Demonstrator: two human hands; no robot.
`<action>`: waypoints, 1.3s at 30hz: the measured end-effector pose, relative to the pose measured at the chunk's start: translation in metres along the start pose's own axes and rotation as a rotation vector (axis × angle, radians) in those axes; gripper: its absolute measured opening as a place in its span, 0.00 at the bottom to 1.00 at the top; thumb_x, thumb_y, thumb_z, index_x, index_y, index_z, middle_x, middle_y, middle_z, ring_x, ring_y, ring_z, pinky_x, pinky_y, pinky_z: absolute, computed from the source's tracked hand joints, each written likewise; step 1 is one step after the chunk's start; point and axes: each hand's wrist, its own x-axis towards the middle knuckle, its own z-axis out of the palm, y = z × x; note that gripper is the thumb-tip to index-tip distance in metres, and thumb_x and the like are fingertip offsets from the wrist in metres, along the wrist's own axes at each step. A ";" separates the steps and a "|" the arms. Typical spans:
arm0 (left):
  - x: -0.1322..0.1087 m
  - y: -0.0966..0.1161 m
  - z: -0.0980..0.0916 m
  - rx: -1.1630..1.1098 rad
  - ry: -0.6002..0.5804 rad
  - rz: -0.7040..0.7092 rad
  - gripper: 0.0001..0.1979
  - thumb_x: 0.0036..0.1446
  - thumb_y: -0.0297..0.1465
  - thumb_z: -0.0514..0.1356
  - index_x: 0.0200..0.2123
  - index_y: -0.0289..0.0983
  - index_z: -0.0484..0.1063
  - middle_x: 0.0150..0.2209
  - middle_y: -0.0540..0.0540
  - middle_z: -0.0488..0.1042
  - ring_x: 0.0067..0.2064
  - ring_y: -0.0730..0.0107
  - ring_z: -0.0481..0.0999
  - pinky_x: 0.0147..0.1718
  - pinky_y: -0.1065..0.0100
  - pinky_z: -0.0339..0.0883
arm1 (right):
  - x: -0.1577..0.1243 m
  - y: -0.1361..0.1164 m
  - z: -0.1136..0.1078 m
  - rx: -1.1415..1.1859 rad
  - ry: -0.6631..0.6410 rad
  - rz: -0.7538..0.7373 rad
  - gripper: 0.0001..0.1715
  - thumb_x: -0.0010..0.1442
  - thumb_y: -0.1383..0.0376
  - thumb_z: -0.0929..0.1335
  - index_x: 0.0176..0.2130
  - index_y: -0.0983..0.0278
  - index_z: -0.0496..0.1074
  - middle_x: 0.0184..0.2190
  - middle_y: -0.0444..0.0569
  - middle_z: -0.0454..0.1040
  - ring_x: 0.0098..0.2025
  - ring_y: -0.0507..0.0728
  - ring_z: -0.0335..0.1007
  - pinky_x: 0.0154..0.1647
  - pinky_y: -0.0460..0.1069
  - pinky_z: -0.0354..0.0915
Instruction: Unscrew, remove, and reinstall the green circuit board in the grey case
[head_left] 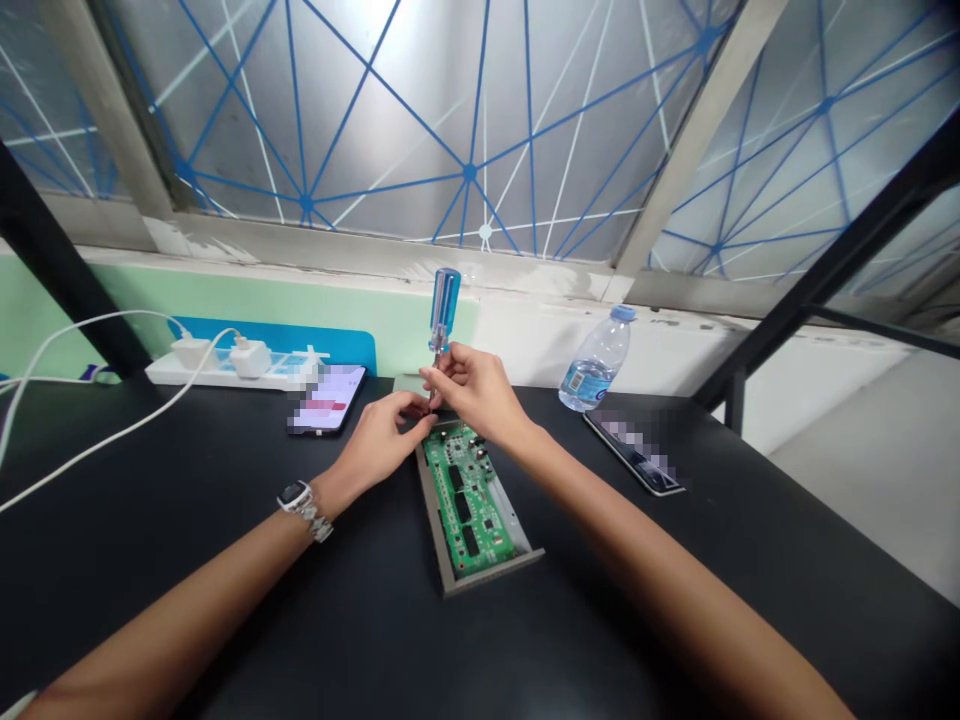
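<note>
A blue clear-handled screwdriver (445, 308) stands nearly upright, tip down, at the far end of an open metal case (491, 574). Inside that case lies a green circuit board (463, 500) with black chips. My right hand (480, 388) is closed around the screwdriver's shaft, just below its handle. Beside the tip, my left hand (386, 435) has its thumb and fingers drawn together at the case's far edge. Whatever is between them is too small or hidden. The screwdriver's tip is also hidden by the fingers.
On the black table (360, 620), a lit phone (328, 400) lies left of the hands, near a white power strip (225, 372) with plugged-in chargers and cables. To the right are a water bottle (596, 362) and another phone (634, 452). A wall and window stand behind.
</note>
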 end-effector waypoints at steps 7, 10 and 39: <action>0.012 0.002 0.010 -0.061 0.025 -0.013 0.11 0.51 0.37 0.68 0.33 0.38 0.72 0.28 0.49 0.75 0.29 0.66 0.73 0.31 0.67 0.64 | 0.002 0.004 -0.004 -0.147 0.060 -0.001 0.14 0.58 0.59 0.71 0.26 0.61 0.65 0.22 0.43 0.70 0.23 0.52 0.65 0.24 0.46 0.58; 0.008 -0.002 0.014 -0.082 0.073 -0.028 0.12 0.52 0.37 0.68 0.30 0.38 0.68 0.25 0.52 0.71 0.27 0.69 0.71 0.28 0.70 0.62 | 0.002 0.008 -0.003 -0.164 0.094 -0.022 0.14 0.57 0.59 0.71 0.26 0.62 0.66 0.22 0.43 0.70 0.25 0.52 0.65 0.26 0.47 0.59; 0.000 -0.001 0.003 0.098 -0.125 0.072 0.14 0.64 0.33 0.54 0.41 0.36 0.79 0.39 0.47 0.82 0.40 0.59 0.80 0.39 0.66 0.70 | 0.012 -0.013 -0.028 0.157 -0.387 0.218 0.20 0.64 0.65 0.66 0.53 0.72 0.70 0.45 0.59 0.80 0.28 0.50 0.76 0.20 0.43 0.66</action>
